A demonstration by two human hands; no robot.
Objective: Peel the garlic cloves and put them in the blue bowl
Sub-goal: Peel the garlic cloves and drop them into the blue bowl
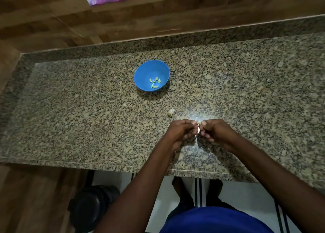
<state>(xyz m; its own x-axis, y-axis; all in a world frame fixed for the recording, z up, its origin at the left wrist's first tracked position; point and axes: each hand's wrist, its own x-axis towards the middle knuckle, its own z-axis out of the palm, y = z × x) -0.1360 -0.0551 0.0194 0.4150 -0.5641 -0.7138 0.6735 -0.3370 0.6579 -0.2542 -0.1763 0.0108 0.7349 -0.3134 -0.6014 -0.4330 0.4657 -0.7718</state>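
Garlic clove (251,122) pinched between both grips (thumbs).

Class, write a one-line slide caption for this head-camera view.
Both hands, left and right, pinch a garlic clove above the granite counter; peeled cloves lie in the blue bowl.

Seen from above: speckled granite bench (88,109), with round blue plastic bowl (151,75) holding several pale peeled garlic cloves (155,82). Nearer, small whitish garlic piece (171,112) lying loose. Left hand (181,132) and right hand (215,132) together, pinching one small pale clove (251,122) between fingertips.
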